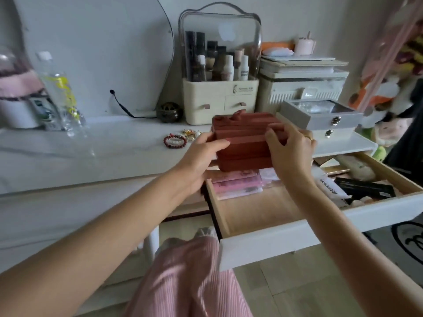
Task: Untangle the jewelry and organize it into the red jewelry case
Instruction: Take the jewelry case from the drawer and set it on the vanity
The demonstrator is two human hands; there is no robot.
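The red jewelry case [246, 143] is a ribbed, tiered box with a bow on top. It is held in the air above the back of the open drawer, at the table's front edge. My left hand [201, 156] grips its left side and my right hand [289, 148] grips its right side, fingers over the top ridge. On the white tabletop just left of the case lies a dark red beaded bracelet [175, 141], with a small tangle of gold jewelry [191, 134] behind it.
The open wooden drawer [263, 209] with a white front sticks out toward me and holds pink packets [237, 183] and cosmetics. A cream makeup organizer [220, 65], a grey box [320, 116], a water bottle [60, 92] and a mirror [91, 53] stand along the back.
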